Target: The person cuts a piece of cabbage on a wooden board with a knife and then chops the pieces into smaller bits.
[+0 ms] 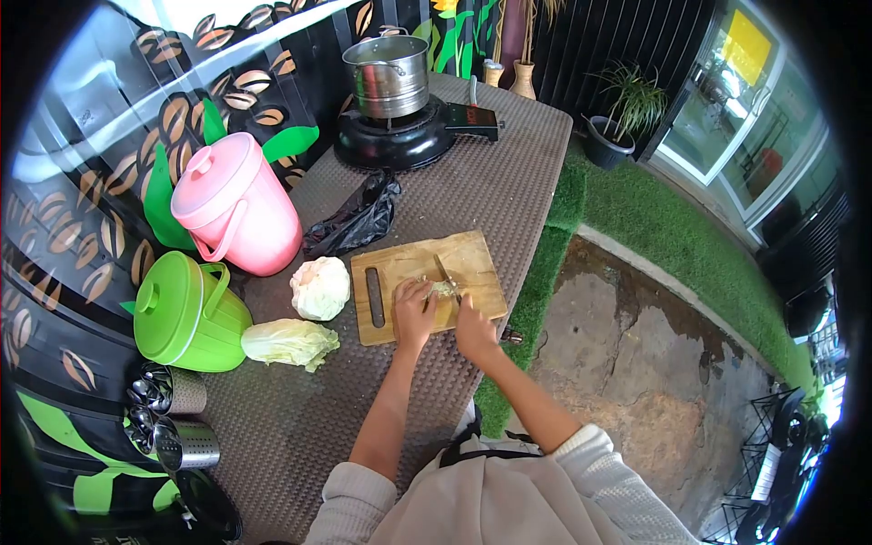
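Note:
A wooden cutting board [386,259] with a slotted handle hole lies on the woven-textured table. My right hand [475,329] is closed round the handle of a knife [442,267], whose blade points away from me over the board. Beside the blade is a small pile of pale chopped pieces [443,289]. My left hand [414,309] rests on the board just left of the pile, fingers bent and together; what lies under them is hidden. Left of the board sit a round cabbage [321,288] and a longer leafy napa cabbage [291,343].
A black plastic bag [354,216] lies behind the board. Farther back, a metal pot [389,77] stands on a black gas stove [395,136]. Pink [241,204] and green [195,313] lidded buckets line the wall, near metal utensil holders [193,442]. The table edge runs along the right.

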Tool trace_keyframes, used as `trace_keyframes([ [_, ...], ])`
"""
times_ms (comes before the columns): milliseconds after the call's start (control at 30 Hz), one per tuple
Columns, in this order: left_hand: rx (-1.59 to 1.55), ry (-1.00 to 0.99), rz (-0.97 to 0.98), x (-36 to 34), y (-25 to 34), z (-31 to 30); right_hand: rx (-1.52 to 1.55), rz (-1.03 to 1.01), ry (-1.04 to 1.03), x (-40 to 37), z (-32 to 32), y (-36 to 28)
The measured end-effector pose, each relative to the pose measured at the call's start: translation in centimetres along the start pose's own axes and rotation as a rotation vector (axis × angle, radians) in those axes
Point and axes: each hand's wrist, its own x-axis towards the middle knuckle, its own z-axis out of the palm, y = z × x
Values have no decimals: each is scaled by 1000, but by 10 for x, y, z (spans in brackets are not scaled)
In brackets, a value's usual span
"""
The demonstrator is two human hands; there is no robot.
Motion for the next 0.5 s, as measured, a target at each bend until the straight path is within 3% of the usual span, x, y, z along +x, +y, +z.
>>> trace_keyframes([
  [67, -7, -8, 19, 2, 0, -3, -52, -100, 10, 18, -5, 3],
  [133, -12, -9, 35, 0, -2, -4, -58, -99, -67, 19, -12, 7],
  [333, -13, -19, -1, -1, -2, -1, 19, -24, 69, -21, 12, 11],
  [500, 5, -24, -4, 1, 4, -5, 29, -68, 8, 17, 0, 11],
])
